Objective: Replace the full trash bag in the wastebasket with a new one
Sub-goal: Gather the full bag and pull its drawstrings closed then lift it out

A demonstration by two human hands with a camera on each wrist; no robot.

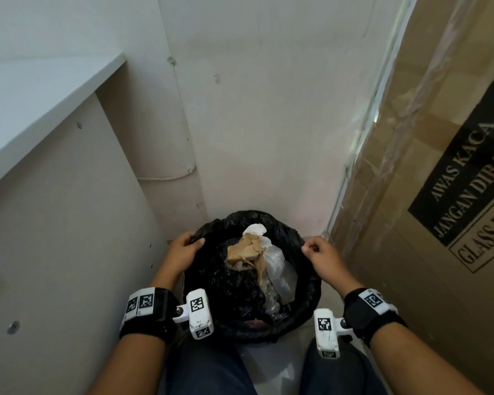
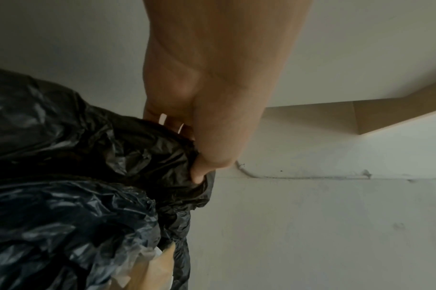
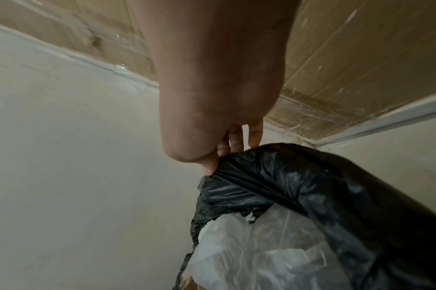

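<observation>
Down in the corner between the wall and a cardboard box, the left hand and right hand each pinch the rim of the full black trash bag, seemingly freeing it; next, lift it evenly.

The black bag hides the wastebasket completely.

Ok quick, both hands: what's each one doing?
Left hand: grips the black trash bag at its left rim.
Right hand: pinches the bag's right rim.
</observation>
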